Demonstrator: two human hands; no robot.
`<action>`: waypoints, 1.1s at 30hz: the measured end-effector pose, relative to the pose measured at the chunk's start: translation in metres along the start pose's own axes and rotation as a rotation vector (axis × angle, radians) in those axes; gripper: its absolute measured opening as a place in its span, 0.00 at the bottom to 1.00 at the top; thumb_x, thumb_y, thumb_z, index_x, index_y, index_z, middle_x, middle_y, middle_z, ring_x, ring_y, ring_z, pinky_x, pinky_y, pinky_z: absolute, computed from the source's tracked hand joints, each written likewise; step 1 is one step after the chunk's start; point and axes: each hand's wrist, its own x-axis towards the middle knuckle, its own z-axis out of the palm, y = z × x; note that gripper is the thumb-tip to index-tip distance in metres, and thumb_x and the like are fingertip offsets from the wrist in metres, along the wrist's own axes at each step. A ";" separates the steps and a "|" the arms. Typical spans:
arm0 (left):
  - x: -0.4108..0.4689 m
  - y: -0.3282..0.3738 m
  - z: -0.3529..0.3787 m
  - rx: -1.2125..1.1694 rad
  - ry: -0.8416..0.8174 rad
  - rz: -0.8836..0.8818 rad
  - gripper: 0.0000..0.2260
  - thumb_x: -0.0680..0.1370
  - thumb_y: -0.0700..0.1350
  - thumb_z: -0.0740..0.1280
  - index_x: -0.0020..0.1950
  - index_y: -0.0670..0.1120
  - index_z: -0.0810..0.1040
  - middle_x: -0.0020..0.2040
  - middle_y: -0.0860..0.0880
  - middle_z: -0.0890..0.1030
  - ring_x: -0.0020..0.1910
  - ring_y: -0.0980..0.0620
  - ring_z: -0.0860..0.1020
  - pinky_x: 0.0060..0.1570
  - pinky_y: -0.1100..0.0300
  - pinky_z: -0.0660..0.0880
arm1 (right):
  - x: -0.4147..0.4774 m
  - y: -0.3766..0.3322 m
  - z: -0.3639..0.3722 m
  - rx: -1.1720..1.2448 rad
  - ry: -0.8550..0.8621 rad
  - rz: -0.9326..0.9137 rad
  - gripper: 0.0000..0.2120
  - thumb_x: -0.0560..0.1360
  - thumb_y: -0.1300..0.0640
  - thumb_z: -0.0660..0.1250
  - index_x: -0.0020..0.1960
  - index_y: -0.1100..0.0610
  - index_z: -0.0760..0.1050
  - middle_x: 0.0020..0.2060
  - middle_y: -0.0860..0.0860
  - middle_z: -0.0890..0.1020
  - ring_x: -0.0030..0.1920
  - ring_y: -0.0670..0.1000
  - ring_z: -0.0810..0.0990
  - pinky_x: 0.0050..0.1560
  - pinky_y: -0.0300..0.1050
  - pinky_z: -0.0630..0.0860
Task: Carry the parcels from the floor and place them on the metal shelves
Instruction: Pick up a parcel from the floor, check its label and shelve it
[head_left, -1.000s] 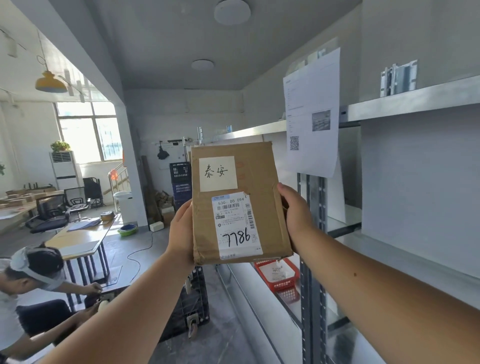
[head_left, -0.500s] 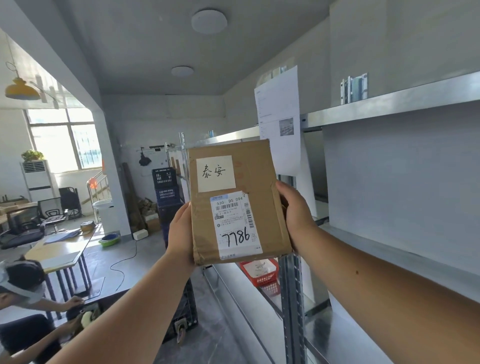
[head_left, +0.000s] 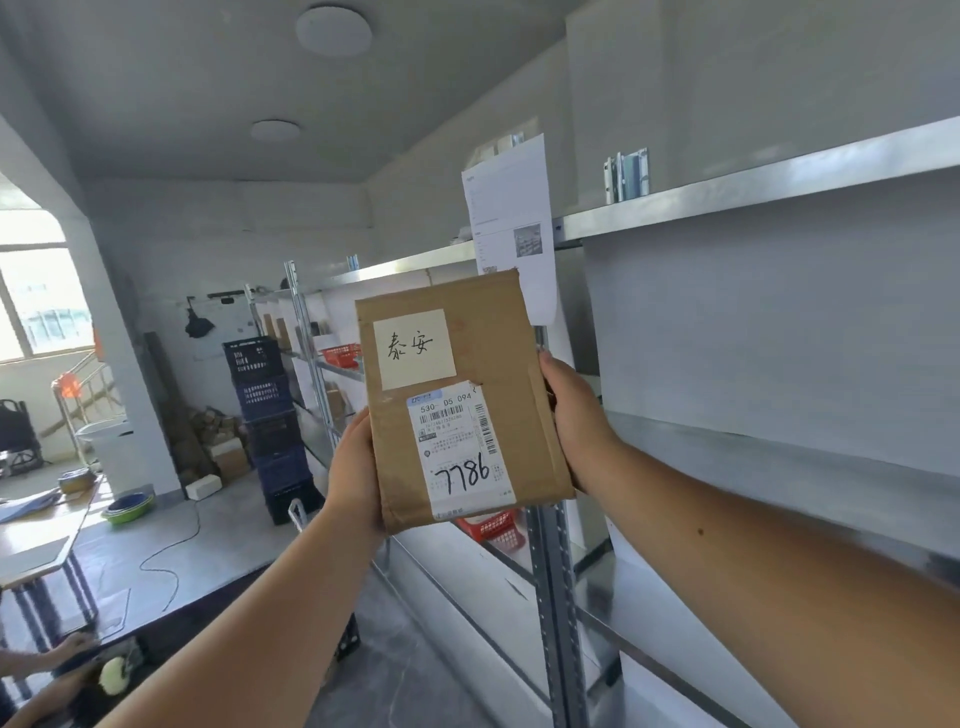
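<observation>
I hold a flat brown cardboard parcel (head_left: 498, 358) upright at arm's length, its face toward me. It carries a cream note with handwriting and a white shipping label marked 7786. My left hand (head_left: 353, 467) grips its lower left edge. My right hand (head_left: 571, 415) grips its right edge. The parcel hangs in the air in front of the metal shelves (head_left: 779, 457), which run along the right wall. The shelf level just right of the parcel is bare metal. A grey upright post (head_left: 556, 597) stands below the parcel.
A white paper sheet (head_left: 511, 208) hangs from the upper shelf edge behind the parcel. Red baskets (head_left: 493, 527) sit on lower shelves. Stacked dark blue crates (head_left: 265, 410) stand at the far end. At the lower left, a table and another person's hands (head_left: 67, 654).
My view has swung right, so the shelves fill more of the frame and the room's left side has slid out. The parcel stays held in both hands.
</observation>
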 end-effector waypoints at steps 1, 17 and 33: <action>-0.007 0.000 0.003 -0.004 -0.020 -0.011 0.22 0.79 0.57 0.66 0.70 0.49 0.82 0.67 0.41 0.85 0.65 0.32 0.82 0.67 0.26 0.73 | -0.008 -0.002 -0.002 -0.009 0.029 -0.003 0.20 0.78 0.37 0.61 0.39 0.51 0.77 0.42 0.55 0.82 0.45 0.57 0.82 0.60 0.61 0.80; -0.097 -0.051 0.114 -0.055 -0.298 -0.288 0.21 0.84 0.56 0.61 0.67 0.46 0.84 0.65 0.38 0.85 0.61 0.34 0.85 0.67 0.31 0.76 | -0.131 -0.037 -0.116 -0.112 0.439 -0.014 0.21 0.85 0.44 0.56 0.37 0.52 0.72 0.38 0.50 0.79 0.42 0.52 0.77 0.49 0.48 0.73; -0.262 -0.147 0.297 -0.043 -0.539 -0.509 0.21 0.78 0.55 0.68 0.68 0.47 0.85 0.65 0.40 0.86 0.63 0.34 0.84 0.68 0.29 0.74 | -0.329 -0.126 -0.305 -0.170 0.810 -0.003 0.21 0.84 0.46 0.60 0.35 0.52 0.74 0.35 0.48 0.78 0.39 0.51 0.76 0.44 0.46 0.73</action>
